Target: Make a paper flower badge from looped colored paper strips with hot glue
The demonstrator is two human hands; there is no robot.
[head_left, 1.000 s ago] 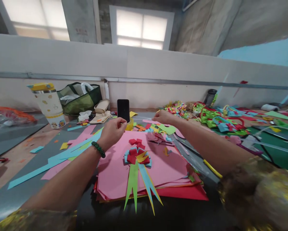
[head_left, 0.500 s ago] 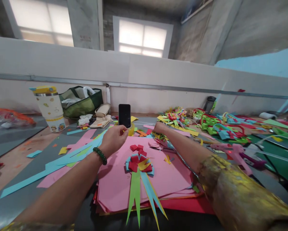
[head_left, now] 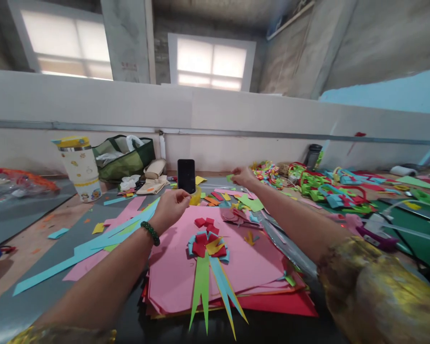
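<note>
My left hand (head_left: 170, 208), a green bead bracelet (head_left: 150, 233) at its wrist, is closed in a pinch just in front of a standing phone (head_left: 186, 176). Whatever its fingertips hold, if anything, is too small to make out. Farther out, my right hand (head_left: 244, 177) pinches a small green paper piece (head_left: 229, 177) above the scraps. Between my forearms a paper rosette (head_left: 206, 243) of red, blue and yellow loops lies on a stack of pink sheets (head_left: 171, 282). Its green tail (head_left: 201, 291) and blue-yellow tail (head_left: 226, 289) hang toward me.
Blue paper strips (head_left: 107, 231) lie at left, near a tumbler (head_left: 80, 169) and a green bag (head_left: 125, 157). Pink scissors (head_left: 238, 216) rest on the sheets' far edge. A pink glue gun (head_left: 354, 222) and heaps of coloured paper loops (head_left: 315, 181) are at right.
My right hand has moved outward and slightly up from the scraps, with green paper now showing at its fingertips. My left hand stays nearly where it was. The view has tilted slightly.
</note>
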